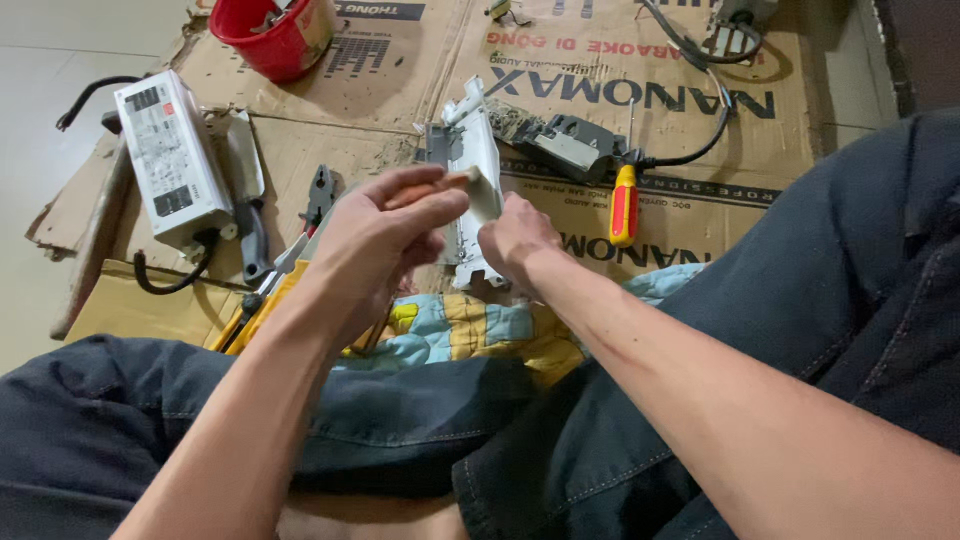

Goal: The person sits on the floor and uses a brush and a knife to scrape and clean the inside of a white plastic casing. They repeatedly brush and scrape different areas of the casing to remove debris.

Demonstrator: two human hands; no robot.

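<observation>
A bent white metal bracket (473, 150) stands upright in front of me, above the cardboard. My right hand (515, 238) grips its lower right edge. My left hand (385, 235) is closed on a thin wooden-handled tool (432, 186) whose tip touches the bracket's middle. My legs in dark jeans fill the bottom of the view.
Flattened cardboard (590, 60) covers the floor. On it lie a red and yellow screwdriver (624, 203), a grey module with black cable (570, 146), a white power supply box (170, 160), pliers (319, 194), a red bucket (275, 35) and a colourful cloth (480, 325).
</observation>
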